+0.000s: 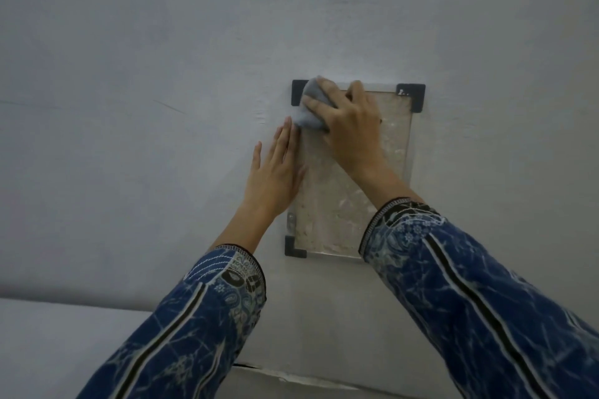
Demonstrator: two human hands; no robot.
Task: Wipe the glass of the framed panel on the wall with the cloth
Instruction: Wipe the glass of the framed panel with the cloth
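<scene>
A glass panel [340,204] with black corner brackets hangs on the pale wall, showing a mottled beige surface behind the glass. My right hand [350,126] presses a bunched grey cloth [311,107] against the panel's upper left corner. My left hand [275,172] lies flat with fingers together along the panel's left edge, partly on the wall. My right forearm hides the panel's lower right corner.
The bare pale wall [162,74] surrounds the panel. A light ledge or surface [64,340] runs along the bottom left, with a cracked seam [291,374] lower in the middle. Both patterned blue sleeves cross the lower frame.
</scene>
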